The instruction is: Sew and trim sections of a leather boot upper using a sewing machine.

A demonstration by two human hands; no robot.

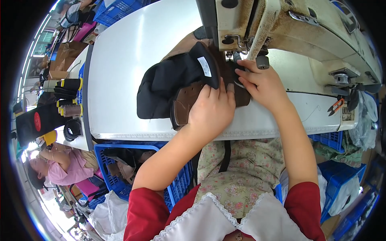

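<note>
A brown shoe upper [187,102] with a black fabric lining [167,82] and a small white label [204,66] lies on the white sewing table. Its right part reaches under the needle area of a sewing machine [241,24]. My left hand [213,106] is closed on the upper, fingers bent over the brown edge below the label. Just right of the needle, my right hand [261,82] grips the dark edge of the upper, fingertips close to the presser foot. The machine head partly hides the stitching point.
Orange-handled thread snips [336,107] lie at the table's right end. Thread spools [71,96] stand on a side table at left. A blue basket [177,188] with shoe pieces sits below the front edge. Another person [66,166] works at far left.
</note>
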